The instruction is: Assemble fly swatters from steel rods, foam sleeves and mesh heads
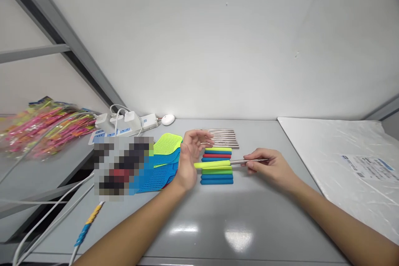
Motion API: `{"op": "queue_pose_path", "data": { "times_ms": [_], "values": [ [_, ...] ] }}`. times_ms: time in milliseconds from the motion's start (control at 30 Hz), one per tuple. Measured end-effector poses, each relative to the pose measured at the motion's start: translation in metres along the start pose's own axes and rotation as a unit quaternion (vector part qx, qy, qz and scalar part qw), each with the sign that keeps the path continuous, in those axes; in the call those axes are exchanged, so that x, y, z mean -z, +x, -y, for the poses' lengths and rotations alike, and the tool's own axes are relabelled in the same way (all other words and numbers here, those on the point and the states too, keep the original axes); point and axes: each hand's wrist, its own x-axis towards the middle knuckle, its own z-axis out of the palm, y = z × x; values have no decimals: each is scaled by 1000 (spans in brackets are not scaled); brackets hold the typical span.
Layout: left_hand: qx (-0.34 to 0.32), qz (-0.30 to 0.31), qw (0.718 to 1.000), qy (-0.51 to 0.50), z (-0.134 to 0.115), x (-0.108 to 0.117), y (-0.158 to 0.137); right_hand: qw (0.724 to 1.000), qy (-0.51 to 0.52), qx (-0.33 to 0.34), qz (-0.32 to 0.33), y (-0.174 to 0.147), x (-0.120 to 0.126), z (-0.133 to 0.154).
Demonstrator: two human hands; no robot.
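Note:
My right hand (264,166) pinches a thin metal rod (238,161), held roughly level. On the rod's left end sits a yellow-green handle sleeve (215,164). The sleeve's far end meets the palm of my left hand (190,160), whose fingers are spread and curved, not wrapped round it. Below lies a column of coloured handle sleeves (217,177) in blue, green, red and yellow. Several loose metal rods (226,138) are lined up behind them. Left of my left hand are perforated fly swatter heads, a yellow-green one (167,144) and blue ones (158,176), partly hidden by the hand.
A power strip (124,128) with white plugs and a white rounded device (168,119) stand at the back left. Plastic-bagged pink and yellow items (50,126) lie far left. White cables (59,199) cross the left side. A white wrapped sheet (336,149) covers the right.

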Motion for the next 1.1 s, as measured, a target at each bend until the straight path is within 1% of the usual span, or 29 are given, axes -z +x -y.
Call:
{"op": "queue_pose_path", "data": {
  "times_ms": [33, 67, 100, 200, 267, 300, 367, 400, 467, 633, 900, 1033, 1100],
  "values": [
    [4, -1, 1000, -5, 2, 0, 0, 997, -70, 32, -7, 0, 2, 1],
    [6, -1, 1000, -7, 4, 1, 0, 988, -140, 72, -8, -1, 5, 1],
    [6, 1, 1000, -5, 5, 2, 0, 972, -206, 116, -4, -1, 7, 2],
    [1, 12, 1000, 14, 6, 3, 0, 904, -350, 243, 11, -2, 9, 1],
    [-2, 22, 999, 34, 5, 4, -1, 864, -405, 300, 10, -3, 8, 1],
    [-4, 26, 999, 43, 4, 4, -1, 849, -423, 317, 10, -4, 7, 2],
    [-5, 33, 998, 50, 3, 4, -3, 828, -449, 336, 17, -6, 3, 3],
    [-6, 36, 998, 49, 3, 3, -3, 822, -457, 339, 20, -7, 1, 4],
    [-6, 45, 998, 46, 2, 2, -6, 819, -466, 334, 21, -9, -3, 4],
    [15, 69, 997, 42, 3, -4, -14, 833, -448, 323, 16, -11, -12, 3],
    [34, 118, 990, 69, 1, -10, -24, 843, -438, 310, 31, -17, -22, 5],
    [36, 125, 988, 86, 0, -10, -24, 843, -437, 313, 34, -19, -24, 5],
    [44, 148, 981, 116, -2, -10, -22, 847, -433, 306, 44, -19, -21, 5]
  ]
}}
